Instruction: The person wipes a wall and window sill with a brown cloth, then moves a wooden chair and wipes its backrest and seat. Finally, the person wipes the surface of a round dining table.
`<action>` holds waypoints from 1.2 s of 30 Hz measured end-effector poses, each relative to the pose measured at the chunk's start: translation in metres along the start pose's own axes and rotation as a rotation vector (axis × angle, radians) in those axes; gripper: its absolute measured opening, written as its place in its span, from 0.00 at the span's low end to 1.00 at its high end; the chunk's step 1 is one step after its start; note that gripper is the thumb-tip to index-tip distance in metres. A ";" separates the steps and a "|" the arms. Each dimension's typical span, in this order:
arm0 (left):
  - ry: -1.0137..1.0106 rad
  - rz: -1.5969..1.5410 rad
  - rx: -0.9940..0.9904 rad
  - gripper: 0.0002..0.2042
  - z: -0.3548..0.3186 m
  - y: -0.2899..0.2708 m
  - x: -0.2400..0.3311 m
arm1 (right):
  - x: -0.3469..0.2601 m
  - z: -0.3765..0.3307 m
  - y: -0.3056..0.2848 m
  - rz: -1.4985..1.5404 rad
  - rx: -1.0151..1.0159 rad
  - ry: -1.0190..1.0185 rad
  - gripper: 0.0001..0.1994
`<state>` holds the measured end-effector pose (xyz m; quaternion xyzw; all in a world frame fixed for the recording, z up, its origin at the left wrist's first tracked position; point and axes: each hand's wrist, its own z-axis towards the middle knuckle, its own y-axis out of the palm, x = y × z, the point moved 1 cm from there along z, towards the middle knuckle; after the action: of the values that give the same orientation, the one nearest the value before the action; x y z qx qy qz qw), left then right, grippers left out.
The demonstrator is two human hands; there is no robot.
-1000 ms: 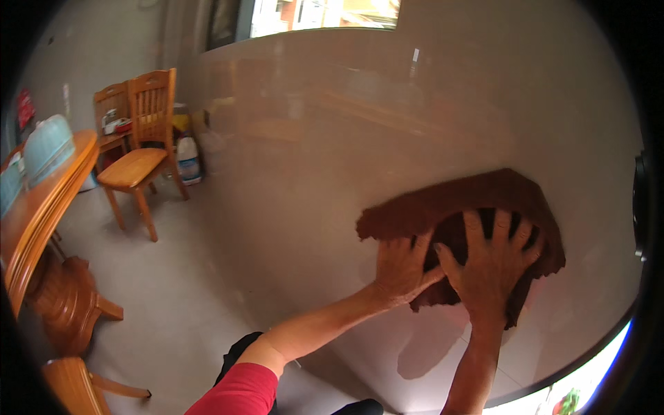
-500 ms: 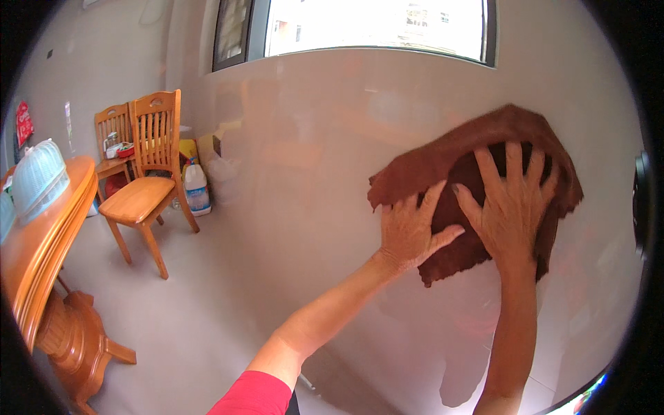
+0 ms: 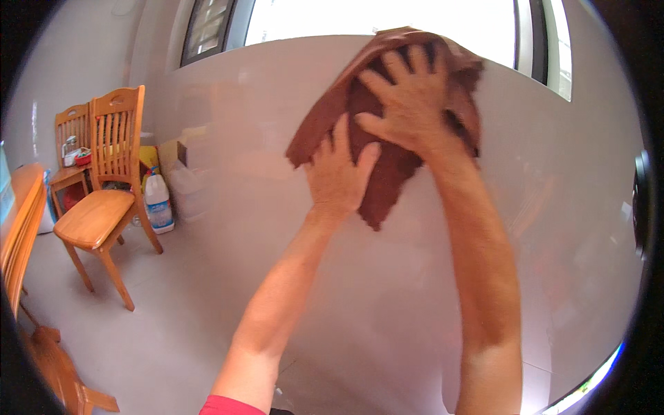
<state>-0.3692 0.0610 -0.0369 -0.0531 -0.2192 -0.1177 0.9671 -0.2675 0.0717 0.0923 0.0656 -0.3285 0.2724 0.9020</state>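
Note:
A brown cloth [image 3: 386,181] is spread against the glossy light wall [image 3: 263,124], its top edge reaching the lower edge of the window. My right hand [image 3: 413,104] presses flat on its upper part, fingers spread wide. Lower and to the left, my left hand [image 3: 337,174] lies with fingers stretched, its fingertips on the cloth's left part and its thumb apart. One corner of the cloth hangs down between my two forearms. Folds at the top and right of the cloth are slightly blurred.
Above the cloth is a window [image 3: 373,17] with a dark frame. To the left stand a wooden chair [image 3: 97,218], a second chair [image 3: 72,128], a white jug [image 3: 158,200] and a plastic bag [image 3: 188,190]. A wooden table edge [image 3: 22,221] shows at far left.
Both hands and the cloth have moved up and to the left along the wall, up to the window. The view has shifted too, with the chairs and table now further left.

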 end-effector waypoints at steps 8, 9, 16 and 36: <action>-0.037 0.064 -0.083 0.35 -0.053 -0.001 -0.021 | -0.034 -0.032 -0.008 0.110 -0.066 -0.052 0.23; -0.016 0.057 -0.129 0.36 -0.070 -0.001 -0.007 | -0.031 -0.045 -0.024 0.091 -0.114 -0.039 0.22; 0.113 -0.029 -0.459 0.37 -0.220 0.003 0.023 | -0.052 -0.179 -0.101 0.003 -0.513 0.100 0.20; -0.001 0.069 -0.419 0.37 -0.069 -0.028 -0.083 | -0.086 -0.061 -0.004 -0.049 -0.157 -0.013 0.23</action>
<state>-0.4202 0.0403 -0.1333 -0.2607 -0.1882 -0.1275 0.9383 -0.2866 0.0481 -0.0087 0.0043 -0.3532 0.2232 0.9085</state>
